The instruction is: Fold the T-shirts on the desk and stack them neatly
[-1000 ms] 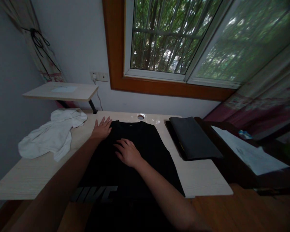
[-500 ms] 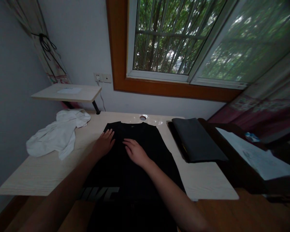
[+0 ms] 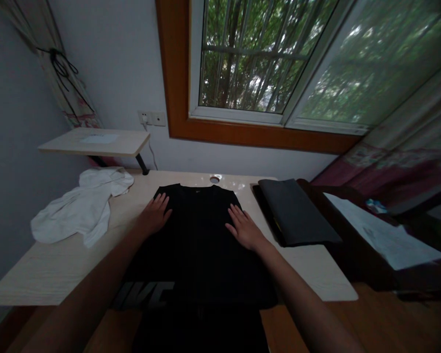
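Observation:
A black shirt (image 3: 198, 235) lies spread on the pale wooden desk (image 3: 330, 282), its neckline toward the window and grey lettering near the front edge at the left. My left hand (image 3: 155, 214) rests on its upper left side, fingers stretched out. On the upper right side lies my right hand (image 3: 244, 228), flat with the fingers a little apart. Neither hand grips the cloth. The shirt's lower part reaches the desk's front edge, where it is hard to tell from dark clothing below.
A crumpled white garment (image 3: 84, 206) lies on the desk's left. Behind it stands a small raised shelf (image 3: 128, 142) with a paper on top. A dark grey folder (image 3: 297, 211) sits at the right, beside a dark surface bearing a white sheet (image 3: 382, 233). A window is behind.
My right hand has slid from the shirt's middle to its right side. The left hand stays on the upper left. The view has shifted slightly.

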`<state>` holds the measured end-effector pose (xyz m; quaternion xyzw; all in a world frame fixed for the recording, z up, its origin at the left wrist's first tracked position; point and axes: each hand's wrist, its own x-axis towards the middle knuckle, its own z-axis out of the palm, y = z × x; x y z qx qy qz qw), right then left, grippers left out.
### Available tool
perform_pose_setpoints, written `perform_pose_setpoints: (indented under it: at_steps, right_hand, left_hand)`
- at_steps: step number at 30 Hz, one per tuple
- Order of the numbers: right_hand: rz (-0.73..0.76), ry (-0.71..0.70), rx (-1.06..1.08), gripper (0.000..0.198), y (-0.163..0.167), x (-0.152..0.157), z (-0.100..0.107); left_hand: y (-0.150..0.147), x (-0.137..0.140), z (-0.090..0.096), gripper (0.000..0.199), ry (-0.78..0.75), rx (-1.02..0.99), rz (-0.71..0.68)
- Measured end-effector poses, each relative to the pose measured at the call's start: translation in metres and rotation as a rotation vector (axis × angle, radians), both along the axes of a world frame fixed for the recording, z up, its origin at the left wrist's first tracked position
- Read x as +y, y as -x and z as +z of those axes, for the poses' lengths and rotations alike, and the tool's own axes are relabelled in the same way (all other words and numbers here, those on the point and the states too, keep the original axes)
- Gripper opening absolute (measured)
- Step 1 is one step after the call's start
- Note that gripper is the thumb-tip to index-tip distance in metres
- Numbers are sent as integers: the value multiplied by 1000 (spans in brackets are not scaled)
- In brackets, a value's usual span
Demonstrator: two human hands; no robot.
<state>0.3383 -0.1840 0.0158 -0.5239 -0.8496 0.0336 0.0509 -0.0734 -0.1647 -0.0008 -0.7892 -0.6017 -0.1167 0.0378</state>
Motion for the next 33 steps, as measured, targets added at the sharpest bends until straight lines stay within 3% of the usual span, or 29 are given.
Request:
perform_pose_setpoints:
  at_steps: [8, 19, 33]
  right_hand:
    - [-34, 36, -3, 71, 12, 44, 0]
    - [-58, 43, -11, 74, 18, 98, 1]
    - [-66, 55, 10, 80, 19, 144, -3]
  left_hand:
    - [7, 31, -2, 67, -11, 29, 26]
    - [6, 81, 7, 72, 89, 73, 72]
    - [12, 128, 2, 72, 81, 142, 89]
